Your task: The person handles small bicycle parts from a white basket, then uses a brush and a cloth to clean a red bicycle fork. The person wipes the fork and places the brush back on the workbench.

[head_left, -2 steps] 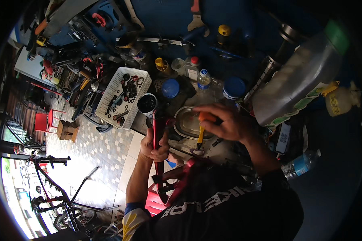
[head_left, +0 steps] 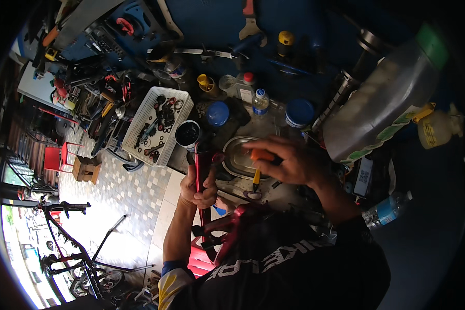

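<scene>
A red bicycle frame part (head_left: 204, 173) stands upright in front of me, with my left hand (head_left: 200, 191) closed round its tube. Its lower end runs down against my dark shirt. My right hand (head_left: 289, 161) is to the right, over the edge of an oval metal tray (head_left: 235, 157). Its fingers are closed on a small orange handle (head_left: 262, 155); the rest of that tool is hidden. Just below them lies a yellow-handled tool (head_left: 256, 176) with a dark flat head. Beyond the frame part's upper end is an open tub (head_left: 188, 133) of dark grease.
A white plastic basket (head_left: 133, 135) of small bike parts sits left of the tub. Blue lids (head_left: 218, 113), a small bottle (head_left: 261, 102) and a large jug (head_left: 369, 124) stand farther back and right. Another bicycle frame (head_left: 72, 243) is on the floor at the left.
My right hand has shifted slightly left and down with the orange handle. My left hand keeps its hold on the frame part.
</scene>
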`<state>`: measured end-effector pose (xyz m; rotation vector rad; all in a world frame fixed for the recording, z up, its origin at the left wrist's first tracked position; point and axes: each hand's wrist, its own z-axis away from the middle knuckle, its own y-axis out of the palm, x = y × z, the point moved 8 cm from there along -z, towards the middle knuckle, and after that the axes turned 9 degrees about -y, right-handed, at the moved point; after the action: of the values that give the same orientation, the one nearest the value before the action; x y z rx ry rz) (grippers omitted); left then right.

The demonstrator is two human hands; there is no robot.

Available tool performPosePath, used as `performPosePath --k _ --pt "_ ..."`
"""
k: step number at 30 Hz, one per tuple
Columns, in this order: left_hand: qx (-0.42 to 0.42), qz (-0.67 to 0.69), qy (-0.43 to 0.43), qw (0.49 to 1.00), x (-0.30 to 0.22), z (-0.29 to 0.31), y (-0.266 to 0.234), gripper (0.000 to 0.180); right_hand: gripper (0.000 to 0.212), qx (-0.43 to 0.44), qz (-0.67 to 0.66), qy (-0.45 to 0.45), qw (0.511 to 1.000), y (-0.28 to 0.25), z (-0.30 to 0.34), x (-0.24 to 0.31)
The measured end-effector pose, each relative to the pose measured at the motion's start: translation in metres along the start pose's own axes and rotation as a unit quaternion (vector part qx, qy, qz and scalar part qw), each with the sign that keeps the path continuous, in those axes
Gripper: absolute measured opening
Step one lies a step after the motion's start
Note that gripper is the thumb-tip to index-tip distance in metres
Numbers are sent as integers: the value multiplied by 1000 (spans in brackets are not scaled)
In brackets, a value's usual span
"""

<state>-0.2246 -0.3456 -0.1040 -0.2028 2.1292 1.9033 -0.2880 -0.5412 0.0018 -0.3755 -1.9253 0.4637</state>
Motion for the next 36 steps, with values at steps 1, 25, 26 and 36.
performPosePath --k 1,25,26,36 --pt "9 1 5 1000 0 -1 1 60 45 10 -18 -1 1000 4 0 3" --pt "-14 -19 -6 1000 -5 2 -3 61 41 33 2 -31 999 31 -25 6" --pt "-17 -17 -5 1000 -5 2 -4 61 41 32 0 -32 999 31 -25 5" --pt "-64 -63 -34 995 -3 5 -4 60 38 106 -49 -7 993 30 -30 -2"
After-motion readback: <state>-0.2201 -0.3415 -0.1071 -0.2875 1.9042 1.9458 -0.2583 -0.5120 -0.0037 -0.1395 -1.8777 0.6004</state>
